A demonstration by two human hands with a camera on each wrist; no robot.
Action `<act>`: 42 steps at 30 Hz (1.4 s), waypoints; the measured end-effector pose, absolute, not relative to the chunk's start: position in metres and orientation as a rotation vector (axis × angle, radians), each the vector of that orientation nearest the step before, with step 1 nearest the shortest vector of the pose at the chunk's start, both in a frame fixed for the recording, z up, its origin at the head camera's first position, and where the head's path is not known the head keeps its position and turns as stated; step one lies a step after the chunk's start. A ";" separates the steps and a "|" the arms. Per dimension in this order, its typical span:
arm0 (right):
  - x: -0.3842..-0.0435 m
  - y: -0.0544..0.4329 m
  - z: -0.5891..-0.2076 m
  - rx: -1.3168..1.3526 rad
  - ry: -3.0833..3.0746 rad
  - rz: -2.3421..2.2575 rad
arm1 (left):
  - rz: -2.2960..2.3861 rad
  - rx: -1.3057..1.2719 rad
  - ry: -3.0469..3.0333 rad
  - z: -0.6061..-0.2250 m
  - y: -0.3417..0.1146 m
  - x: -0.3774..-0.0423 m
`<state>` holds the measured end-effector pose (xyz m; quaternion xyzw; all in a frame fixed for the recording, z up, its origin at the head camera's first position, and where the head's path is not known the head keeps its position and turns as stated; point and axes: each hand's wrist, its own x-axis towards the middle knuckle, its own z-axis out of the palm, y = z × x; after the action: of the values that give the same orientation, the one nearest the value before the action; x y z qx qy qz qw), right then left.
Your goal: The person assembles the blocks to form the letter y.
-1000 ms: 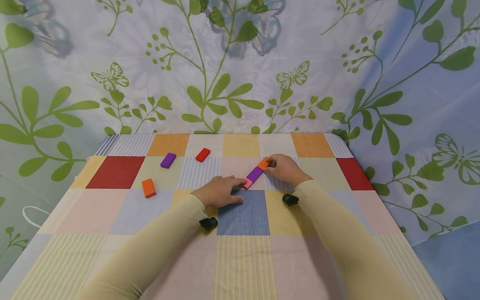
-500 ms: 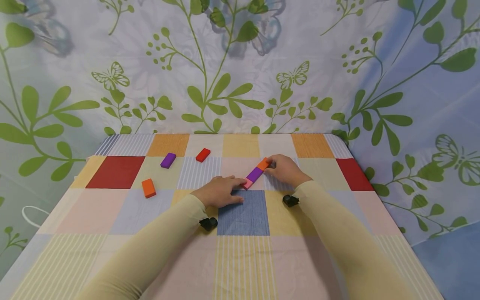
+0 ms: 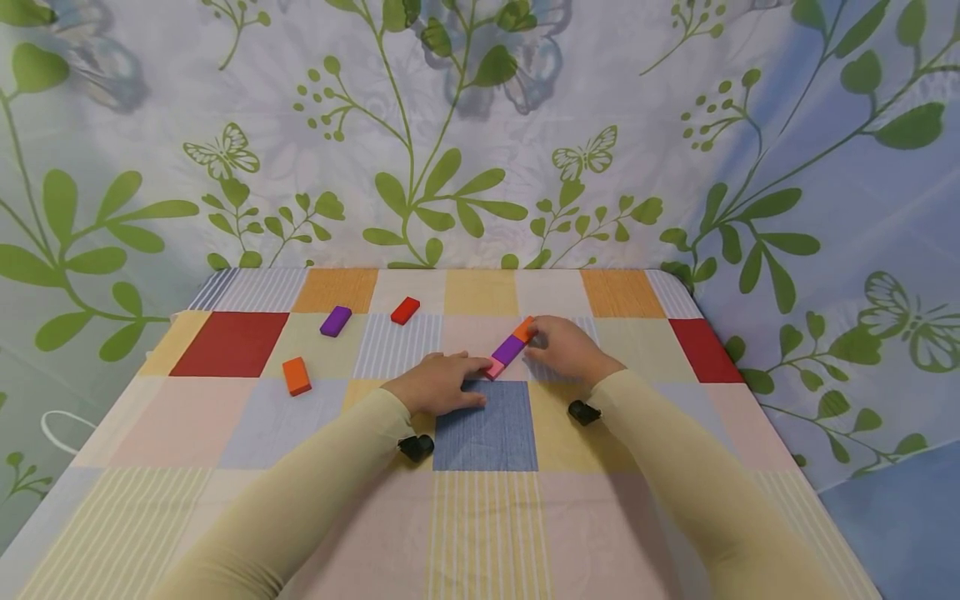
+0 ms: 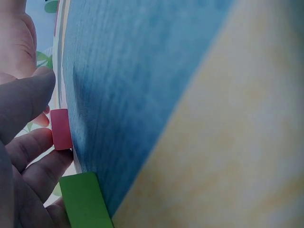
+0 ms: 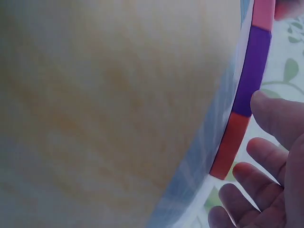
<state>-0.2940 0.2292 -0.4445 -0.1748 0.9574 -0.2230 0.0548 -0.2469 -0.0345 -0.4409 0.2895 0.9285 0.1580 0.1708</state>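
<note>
Near the middle of the head view, a person's left hand (image 3: 437, 383) reaches out with fingers extended, its fingertips touching the pink block (image 3: 494, 368) at the lower end of a slanting row. That row continues up and to the right with a purple block (image 3: 508, 350) and an orange block (image 3: 523, 330), set end to end. The right hand (image 3: 566, 348), right of centre, has loosely bent, parted fingers beside the orange block and grips nothing; its thumb tip overlaps the purple block, though contact is hard to tell. A green block (image 4: 88, 202) sits at the bottom left of the left wrist view, by the left hand's lower fingers — whether they hold it cannot be told. Left of centre on the patchwork cloth (image 3: 480, 533) lie a red block (image 3: 405, 311), a second purple block (image 3: 335, 321) and a second orange block (image 3: 296, 377), all apart.
</note>
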 end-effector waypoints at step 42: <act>-0.250 0.211 -0.436 -0.887 2.706 -0.263 | 0.620 0.806 2.671 -0.433 -0.080 -0.259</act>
<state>-0.2501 0.2112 -0.4357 -0.3070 0.9369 -0.0911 0.1405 -0.2591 -0.0801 -0.4332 0.2792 0.9252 0.2147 0.1415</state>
